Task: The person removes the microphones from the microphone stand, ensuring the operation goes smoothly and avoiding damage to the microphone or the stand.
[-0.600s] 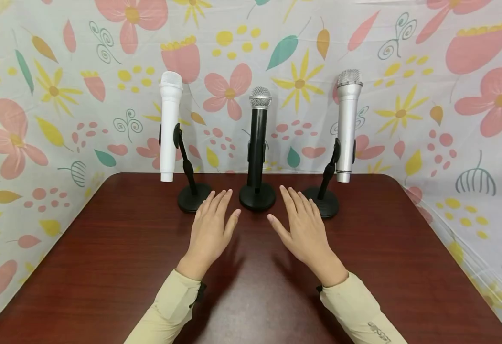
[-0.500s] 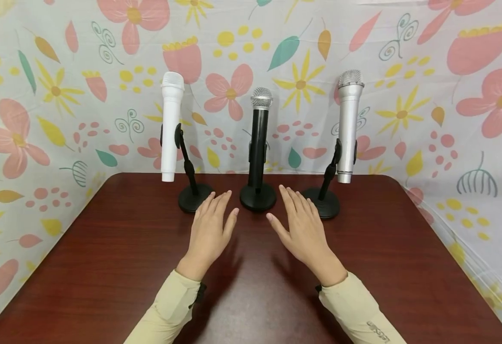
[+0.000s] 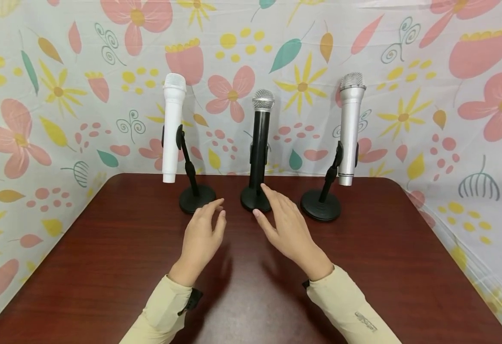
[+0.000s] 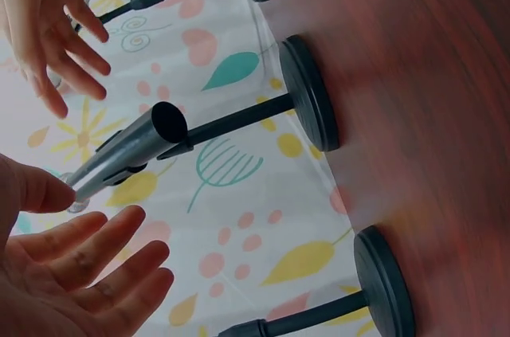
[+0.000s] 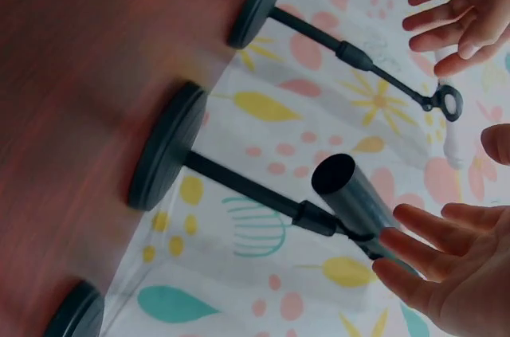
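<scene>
Three microphones stand in a row on black desk stands: a white microphone (image 3: 172,129) at left, a black microphone (image 3: 260,143) with a silver mesh head in the middle, and a silver microphone (image 3: 350,134) at right. My left hand (image 3: 199,243) hovers over the table in front of the left stand, fingers slightly bent, holding nothing. Before the middle stand is my right hand (image 3: 291,229), its fingers extended and partly covering that stand's round base (image 3: 251,198). In the left wrist view the black microphone's open lower end (image 4: 169,122) lies between both hands; neither grips it.
A dark reddish-brown table (image 3: 104,267) carries the stands. Behind it hangs a white cloth (image 3: 117,86) printed with flowers and leaves. The left stand's base (image 3: 197,198) and right stand's base (image 3: 320,205) flank the middle one.
My right hand has moved left, toward the middle stand, uncovering the right stand's base. My left hand has drawn slightly back and left, its fingers bending more. The microphones stay in place.
</scene>
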Demonstrator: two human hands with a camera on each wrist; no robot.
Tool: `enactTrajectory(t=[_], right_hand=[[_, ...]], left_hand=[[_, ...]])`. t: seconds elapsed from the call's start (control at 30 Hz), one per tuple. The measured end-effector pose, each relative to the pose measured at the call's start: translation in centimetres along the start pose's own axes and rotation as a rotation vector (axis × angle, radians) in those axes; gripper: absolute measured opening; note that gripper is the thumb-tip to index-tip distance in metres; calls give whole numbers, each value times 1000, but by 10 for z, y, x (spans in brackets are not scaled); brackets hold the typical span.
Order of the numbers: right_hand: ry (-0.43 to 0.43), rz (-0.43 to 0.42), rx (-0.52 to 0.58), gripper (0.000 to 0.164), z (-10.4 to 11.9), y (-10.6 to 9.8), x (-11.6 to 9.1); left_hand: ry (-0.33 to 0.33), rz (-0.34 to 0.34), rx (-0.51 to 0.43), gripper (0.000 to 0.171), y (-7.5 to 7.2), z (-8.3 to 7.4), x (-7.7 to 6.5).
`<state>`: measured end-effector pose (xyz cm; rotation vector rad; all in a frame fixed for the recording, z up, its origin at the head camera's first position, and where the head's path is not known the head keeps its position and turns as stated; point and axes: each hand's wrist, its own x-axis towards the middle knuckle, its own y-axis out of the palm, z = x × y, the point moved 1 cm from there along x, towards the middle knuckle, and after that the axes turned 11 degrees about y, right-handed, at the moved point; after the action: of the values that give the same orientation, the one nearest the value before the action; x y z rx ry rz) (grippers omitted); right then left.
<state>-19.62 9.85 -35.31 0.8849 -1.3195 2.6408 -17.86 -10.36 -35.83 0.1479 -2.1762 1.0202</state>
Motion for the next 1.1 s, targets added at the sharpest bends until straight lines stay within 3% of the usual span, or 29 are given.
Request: enactTrajectory(t=[0.33, 0.73, 1.1], right_hand=[[50, 128, 123, 57, 15, 11, 17], [26, 282, 405, 50, 33, 40, 43], [109, 383, 548, 50, 46, 78, 72]], left_hand=[[-54, -59, -65, 26, -11, 7, -6], [-183, -28, -120, 24, -29, 22, -22], [-228, 3, -159, 25, -30, 26, -26]])
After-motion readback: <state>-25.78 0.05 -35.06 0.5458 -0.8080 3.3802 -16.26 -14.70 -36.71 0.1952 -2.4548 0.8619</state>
